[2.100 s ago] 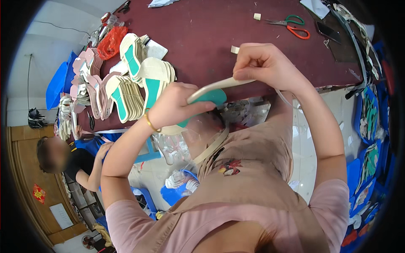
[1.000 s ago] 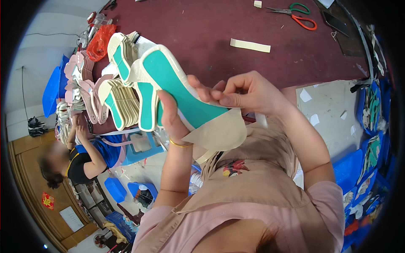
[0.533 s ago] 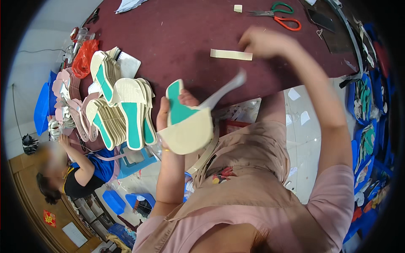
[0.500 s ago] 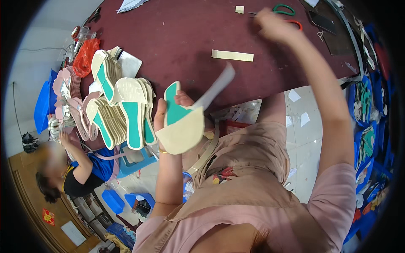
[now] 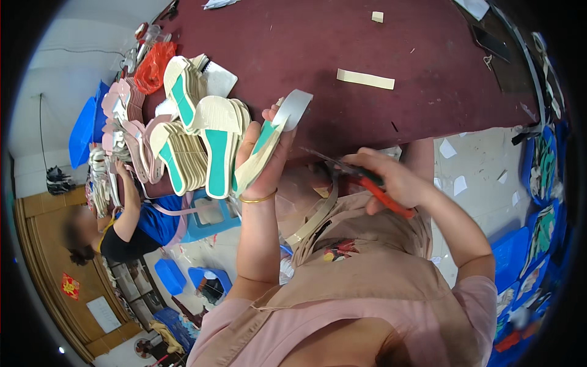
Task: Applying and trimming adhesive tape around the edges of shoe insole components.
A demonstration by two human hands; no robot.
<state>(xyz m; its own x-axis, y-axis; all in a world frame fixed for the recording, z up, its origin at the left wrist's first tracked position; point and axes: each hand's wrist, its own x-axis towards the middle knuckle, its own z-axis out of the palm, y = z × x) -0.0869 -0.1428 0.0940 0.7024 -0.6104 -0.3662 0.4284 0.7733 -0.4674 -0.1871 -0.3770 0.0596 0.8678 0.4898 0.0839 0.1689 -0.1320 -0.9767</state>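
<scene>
My left hand (image 5: pixel 279 160), raised at the table's front edge, is closed around a cream-and-green shoe insole (image 5: pixel 265 138), now tilted edge-on. A pale, shiny strip (image 5: pixel 295 109) curls out from its upper end. In my right hand (image 5: pixel 397 178) is a pair of scissors (image 5: pixel 386 197) with red and dark green handles, held over my lap. Their blades (image 5: pixel 322 156) point left toward the insole, apart from it; whether the blades are spread is hard to see. Just left of my left hand stand stacks of similar insoles (image 5: pixel 218 162).
On the dark red table (image 5: pixel 293 43) lie a cream strip (image 5: pixel 365 79), a small cream piece (image 5: pixel 378 17) and a phone (image 5: pixel 491 43). A red plastic bag (image 5: pixel 155 67) sits behind the stacks. Another person (image 5: pixel 125 226) works at the left. Blue bins (image 5: pixel 538 214) line the right.
My right hand has come from the far table down toward my lap, bringing the scissors with it. My left hand has turned the insole edge-on. The view has shifted somewhat.
</scene>
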